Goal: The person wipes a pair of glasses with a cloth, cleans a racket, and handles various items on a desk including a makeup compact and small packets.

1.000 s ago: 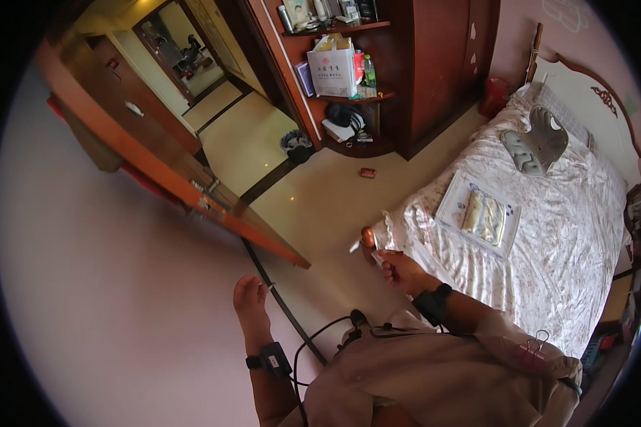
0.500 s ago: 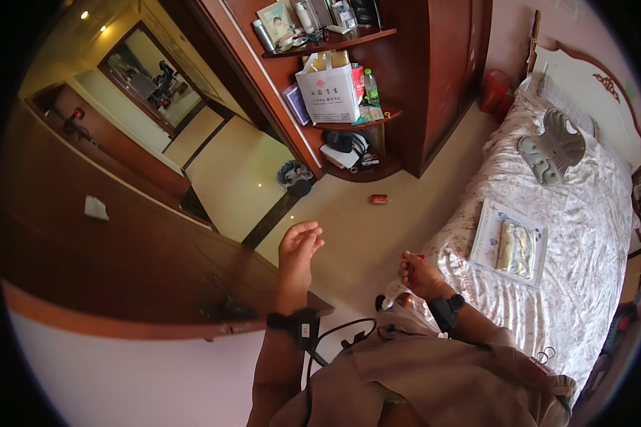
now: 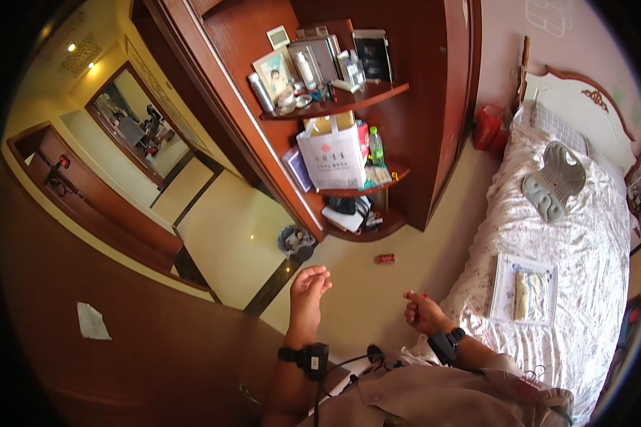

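Observation:
My left hand is raised in front of me at the middle of the view. Its fingers are loosely bent and partly apart, and nothing shows in them. To its right, my right hand is closed around a small red object, mostly hidden by the fingers, so its kind cannot be made out. Both wrists wear black straps with small dark boxes. On the floor beyond my hands lies a red can-like item, apart from both.
Corner shelves ahead hold a white paper bag, a green bottle and small items. A lined trash bin stands beside them. A bed at right carries a grey molded seat and a flat package. A brown door is at left.
The view has tilted up, so shelves, bin, bed and floor item appear lower. Both hands keep nearly the same pose, the right one still closed on the red object.

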